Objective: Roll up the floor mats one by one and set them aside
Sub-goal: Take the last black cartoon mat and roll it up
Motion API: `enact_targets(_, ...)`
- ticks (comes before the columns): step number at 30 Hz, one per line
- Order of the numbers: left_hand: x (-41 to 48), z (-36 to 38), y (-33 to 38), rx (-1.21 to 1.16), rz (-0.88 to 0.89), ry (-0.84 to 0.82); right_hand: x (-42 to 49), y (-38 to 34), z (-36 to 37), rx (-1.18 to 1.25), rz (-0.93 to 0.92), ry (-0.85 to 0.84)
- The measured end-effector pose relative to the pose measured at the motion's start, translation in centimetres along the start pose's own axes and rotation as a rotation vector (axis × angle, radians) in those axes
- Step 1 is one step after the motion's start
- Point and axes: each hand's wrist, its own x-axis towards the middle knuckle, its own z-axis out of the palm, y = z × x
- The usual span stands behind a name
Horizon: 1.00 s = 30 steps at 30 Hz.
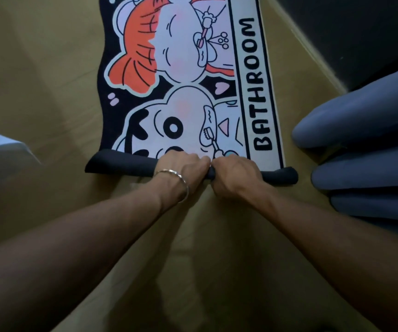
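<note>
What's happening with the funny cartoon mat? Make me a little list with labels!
mat: cartoon mat printed BATHROOM, on the tan floor
rolled part: dark roll at the near end; most of the mat lies flat
left hand: left hand grips the roll near its middle; bracelet on the wrist
right hand: right hand grips the roll right beside the left
nearby: grey-blue rolls, maybe other mats, stacked on the right
</note>
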Motion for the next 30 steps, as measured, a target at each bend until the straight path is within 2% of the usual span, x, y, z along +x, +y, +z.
enact_targets(5, 0.7, 0.1, -0.9, -0.039, -0.013, -0.050, 0.9, -0.4, -0.9, 0.030, -0.031, -0.006)
enact_targets(9, 2.1, -0.3, -1.7, -0.212, -0.057, -0.170, 0.8, -0.4, -0.1, -0.120, -0.185, 0.129)
enact_targets(15, 1.1, 0.8, -1.9, -0.047, 0.078, 0.072, 2.1, -0.2, -1.8, 0.048, -0.031, -0.007)
enact_targets(18, 1.5, 0.9, -2.2, -0.046, 0.015, -0.002, 2.0, -0.8, -1.8, 0.016, -0.054, -0.028)
enact_targets(22, 2.7, 0.2, -2.5, -0.143, 0.013, -0.155, 1.2, -1.0, -0.3, -0.123, -0.168, 0.138)
enact_targets(24, 2.6, -0.2, -2.4, -0.152, 0.048, -0.143, 1.1, -0.8, -0.5, -0.058, -0.098, 0.079)
enact_targets(26, 2.3, -0.3, -2.4, -0.137, 0.059, -0.064, 1.5, -0.6, -1.4, 0.067, -0.007, 0.007)
enact_targets(28, 2.2, 0.0, -2.6, -0.111, 0.048, 0.028, 2.0, -0.5, -2.3, 0.090, 0.002, -0.008)
enact_targets(30, 2.2, 0.0, -2.8, -0.095, 0.001, 0.013, 2.1, -0.6, -2.7, 0.072, -0.016, -0.005)
